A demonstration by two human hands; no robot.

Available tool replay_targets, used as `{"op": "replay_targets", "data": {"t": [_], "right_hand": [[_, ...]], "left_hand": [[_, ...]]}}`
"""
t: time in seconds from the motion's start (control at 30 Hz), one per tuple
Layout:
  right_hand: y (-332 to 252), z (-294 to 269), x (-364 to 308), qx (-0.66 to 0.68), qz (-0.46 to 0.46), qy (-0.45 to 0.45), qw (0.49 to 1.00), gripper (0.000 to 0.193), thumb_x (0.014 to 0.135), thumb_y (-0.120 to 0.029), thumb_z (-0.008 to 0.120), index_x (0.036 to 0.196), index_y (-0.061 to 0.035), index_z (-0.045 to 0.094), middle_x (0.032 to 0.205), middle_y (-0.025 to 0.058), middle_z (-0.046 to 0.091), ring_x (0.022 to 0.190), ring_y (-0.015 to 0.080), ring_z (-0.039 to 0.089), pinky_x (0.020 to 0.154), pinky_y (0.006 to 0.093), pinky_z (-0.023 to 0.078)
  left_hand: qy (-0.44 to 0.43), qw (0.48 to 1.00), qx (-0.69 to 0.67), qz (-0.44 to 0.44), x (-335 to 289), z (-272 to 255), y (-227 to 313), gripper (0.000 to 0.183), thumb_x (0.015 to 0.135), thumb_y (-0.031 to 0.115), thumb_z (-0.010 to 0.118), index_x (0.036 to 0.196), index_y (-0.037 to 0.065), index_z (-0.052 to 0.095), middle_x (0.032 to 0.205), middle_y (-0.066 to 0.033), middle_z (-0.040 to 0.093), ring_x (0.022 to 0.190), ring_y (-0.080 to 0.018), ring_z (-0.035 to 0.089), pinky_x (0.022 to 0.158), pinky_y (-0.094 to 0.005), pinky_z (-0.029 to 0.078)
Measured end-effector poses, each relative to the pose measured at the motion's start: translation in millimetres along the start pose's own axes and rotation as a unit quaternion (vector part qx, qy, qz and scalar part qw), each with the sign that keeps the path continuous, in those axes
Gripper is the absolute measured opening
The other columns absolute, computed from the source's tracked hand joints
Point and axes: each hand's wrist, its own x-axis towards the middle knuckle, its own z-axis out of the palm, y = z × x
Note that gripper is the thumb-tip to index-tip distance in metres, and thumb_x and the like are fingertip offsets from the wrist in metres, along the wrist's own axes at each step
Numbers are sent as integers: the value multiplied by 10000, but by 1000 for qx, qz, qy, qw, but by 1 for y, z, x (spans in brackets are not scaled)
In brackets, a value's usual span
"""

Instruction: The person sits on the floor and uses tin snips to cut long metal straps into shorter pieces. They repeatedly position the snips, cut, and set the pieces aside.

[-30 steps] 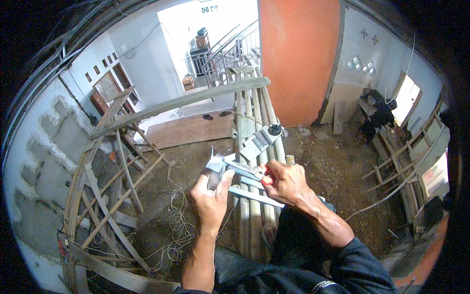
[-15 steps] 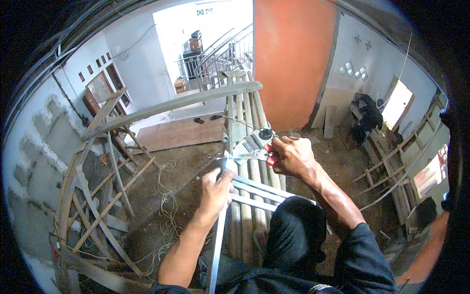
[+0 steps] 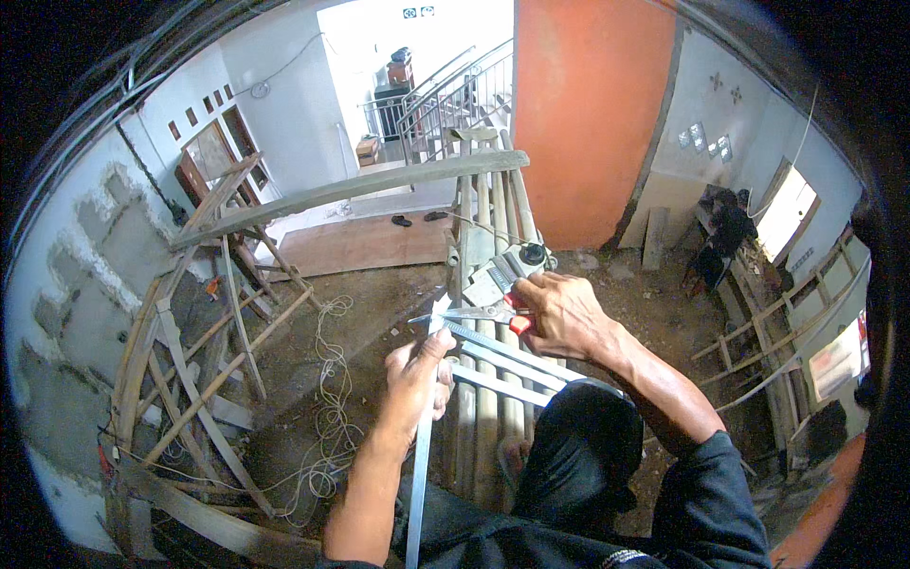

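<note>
My left hand (image 3: 414, 375) is closed round a thin, shiny metal profile (image 3: 420, 484), whose long end runs down toward my lap. In my right hand (image 3: 569, 318) is a pair of tin snips (image 3: 472, 314) with red handles. Their blades reach left across the profile just above my left thumb, one tip showing on its far side. More metal profiles (image 3: 512, 365) lie slantwise between my left hand and my dark-clad knee. Just beyond the snips, a grey boxy thing with a round black part (image 3: 507, 272) rests on the bamboo poles (image 3: 500, 204); its kind is unclear.
A long plank (image 3: 360, 190) crosses the far poles toward a wooden frame (image 3: 190, 379) at left. Tangled pale cord (image 3: 332, 398) lies on the dirt floor. An orange wall panel (image 3: 592, 123) stands ahead. At far right, a person in dark clothes (image 3: 728, 232) is beside timber.
The view has swung slightly left. The snips have turned, and their blades now lie across the profile near its upper end. Both hands keep their grip.
</note>
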Motion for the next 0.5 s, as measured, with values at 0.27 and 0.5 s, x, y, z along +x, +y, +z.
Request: {"op": "replay_targets", "data": {"t": [0.27, 0.5], "right_hand": [[-24, -42, -26, 235, 197, -369, 877, 380, 951, -360, 541, 1107, -27, 638, 914, 239, 689, 857, 420, 661, 820, 512, 502], [38, -32, -60, -183, -42, -125, 974, 432, 758, -251, 665, 1148, -95, 564, 969, 157, 674, 890, 325, 667, 742, 422, 534]], "left_hand": [[126, 857, 371, 333, -12, 6, -23, 310, 906, 309, 719, 923, 10, 642, 738, -163, 655, 625, -299, 631, 587, -406, 491], [17, 864, 413, 289, -5, 23, -44, 372, 928, 363, 679, 943, -6, 635, 761, -194, 666, 688, -353, 648, 637, -440, 495]]}}
